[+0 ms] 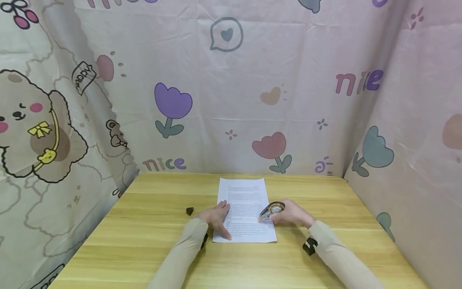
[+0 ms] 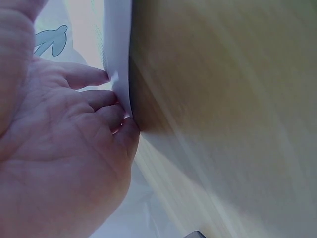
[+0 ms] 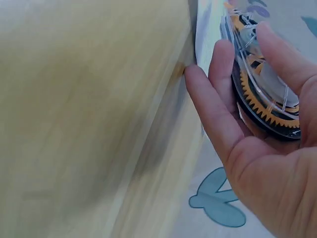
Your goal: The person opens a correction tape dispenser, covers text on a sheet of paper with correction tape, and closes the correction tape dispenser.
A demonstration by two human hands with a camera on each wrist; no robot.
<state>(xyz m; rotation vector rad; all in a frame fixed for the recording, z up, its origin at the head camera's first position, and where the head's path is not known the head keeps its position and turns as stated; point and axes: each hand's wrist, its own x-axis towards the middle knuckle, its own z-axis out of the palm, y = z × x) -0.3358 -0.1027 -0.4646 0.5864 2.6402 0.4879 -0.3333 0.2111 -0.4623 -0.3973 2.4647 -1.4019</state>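
A printed sheet of paper (image 1: pixel 249 224) lies flat on the wooden table, its lines of text too small to read. My left hand (image 1: pixel 215 218) rests on the sheet's left edge, thumb and fingers spread; in the left wrist view the fingertips of the left hand (image 2: pixel 74 119) touch the paper edge. A correction tape dispenser (image 1: pixel 273 210), clear with orange gears and a dark rim, is pinched by my right hand (image 1: pixel 293 213). Its tip is at the right part of the sheet. In the right wrist view, thumb and fingers hold the dispenser (image 3: pixel 270 99) from both sides.
A small dark piece (image 1: pixel 189 210) lies on the table (image 1: pixel 151 233) left of my left hand. A patterned cloth (image 1: pixel 223 88) hangs behind the table and along both sides. Black wrist mounts (image 1: pixel 310 246) sit at the sleeves.
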